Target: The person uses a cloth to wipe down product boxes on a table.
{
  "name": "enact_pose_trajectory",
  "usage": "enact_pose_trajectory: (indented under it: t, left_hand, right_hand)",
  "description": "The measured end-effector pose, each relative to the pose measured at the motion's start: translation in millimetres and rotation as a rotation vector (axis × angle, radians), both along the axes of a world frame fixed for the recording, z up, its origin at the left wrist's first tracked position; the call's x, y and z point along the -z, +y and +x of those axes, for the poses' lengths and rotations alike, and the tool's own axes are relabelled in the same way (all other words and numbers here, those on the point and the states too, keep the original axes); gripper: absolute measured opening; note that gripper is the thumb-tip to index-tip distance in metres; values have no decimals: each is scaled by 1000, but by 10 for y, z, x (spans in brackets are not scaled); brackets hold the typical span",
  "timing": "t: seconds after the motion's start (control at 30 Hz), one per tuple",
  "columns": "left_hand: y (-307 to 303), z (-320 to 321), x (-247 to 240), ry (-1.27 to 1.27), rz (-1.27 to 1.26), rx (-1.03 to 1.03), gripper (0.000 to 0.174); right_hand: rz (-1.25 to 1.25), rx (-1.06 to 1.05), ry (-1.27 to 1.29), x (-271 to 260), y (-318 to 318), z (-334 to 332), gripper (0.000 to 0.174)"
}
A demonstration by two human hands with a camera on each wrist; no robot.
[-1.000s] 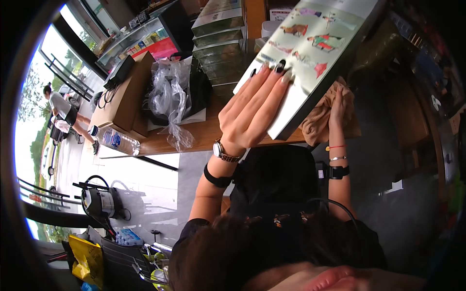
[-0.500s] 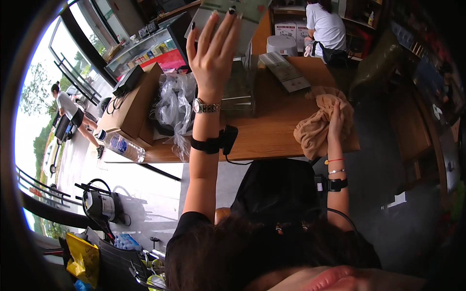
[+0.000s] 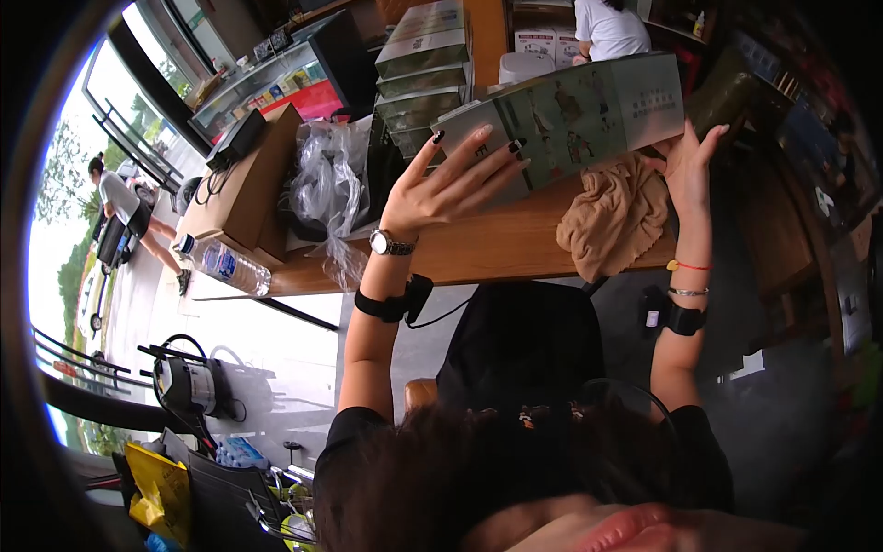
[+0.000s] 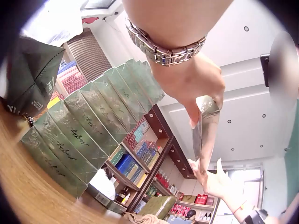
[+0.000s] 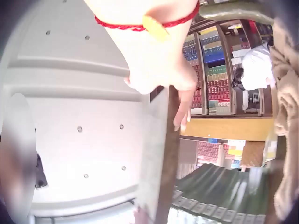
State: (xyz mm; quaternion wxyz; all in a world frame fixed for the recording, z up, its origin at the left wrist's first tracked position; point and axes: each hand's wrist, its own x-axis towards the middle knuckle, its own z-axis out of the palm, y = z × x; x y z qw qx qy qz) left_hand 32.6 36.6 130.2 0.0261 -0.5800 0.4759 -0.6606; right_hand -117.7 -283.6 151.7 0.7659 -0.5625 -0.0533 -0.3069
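A long green gift box (image 3: 575, 115) with printed figures is held up over the table, tilted up toward the right. My left hand (image 3: 451, 189) grips its left end, fingers spread over the printed face. In the left wrist view, the box (image 4: 203, 135) shows edge-on below that hand. My right hand (image 3: 690, 175) touches the box's right end, thumb raised away from it; the fingers are partly hidden behind the box. In the right wrist view, the fingers (image 5: 184, 109) lie along the box's side. A crumpled brown cloth (image 3: 612, 221) rests on the table just left of my right wrist.
Several green boxes in plastic (image 3: 423, 74) stand stacked behind. Another box (image 4: 105, 200) lies on the table. Clear plastic wrap (image 3: 326, 175), a cardboard box (image 3: 239, 184) and a water bottle (image 3: 225, 262) are at the left. A person in white (image 3: 612, 32) is beyond the table.
My left hand was holding a box up at the right, then reached forward with a box near the stack, and is now back closer. My right hand has left the cloth for the box's end.
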Motion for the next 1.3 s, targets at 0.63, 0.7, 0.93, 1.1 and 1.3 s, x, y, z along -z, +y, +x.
enact_pose_trajectory:
  t: [0.63,0.7,0.93,1.1,1.3]
  left_hand:
    - [-103,548,-158,876,-516,219,67]
    - [-3,520,-148,875,-464,183,69]
    - [220,491,-128,944,-309,163,72]
    - [260,256,96,977,-382,175,74]
    - [200,15,192,1014,-322,131,74]
  right_hand:
    - [-1361,750,-651,-1449,1236,1276,53]
    - [-1496,567,-805,-1033,1061,1856,41]
    - [-1315,360,-476,-762,1185,1709,46]
    - [-838,523,133,10,276,2121,91]
    - [-1153,347,774,1126,-126,2270,126]
